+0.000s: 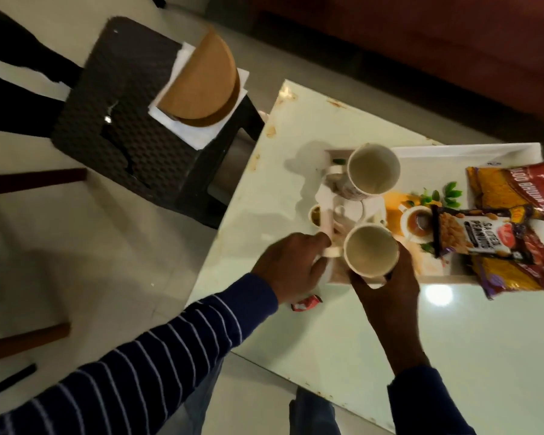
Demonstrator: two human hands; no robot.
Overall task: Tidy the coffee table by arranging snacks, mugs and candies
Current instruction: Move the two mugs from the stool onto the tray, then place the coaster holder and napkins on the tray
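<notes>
Hands [291, 266] over table [390, 340] (pale, glossy)

A dark woven stool [113, 120] stands on the pale tiled floor [76, 262] at far left, bearing white napkins [198, 133] under 1 round wooden holder [201, 86]. Reddish-brown furniture [421, 42] runs along the far right.

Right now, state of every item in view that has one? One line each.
Near cream ceramic mug: upright, empty, held by both hands.
Far cream ceramic mug: upright, empty, on white printed tray.
Black salted peanuts packet: sealed, lying on tray.
Left hand: gripping mug handle.
Right hand: gripping mug body.
</notes>
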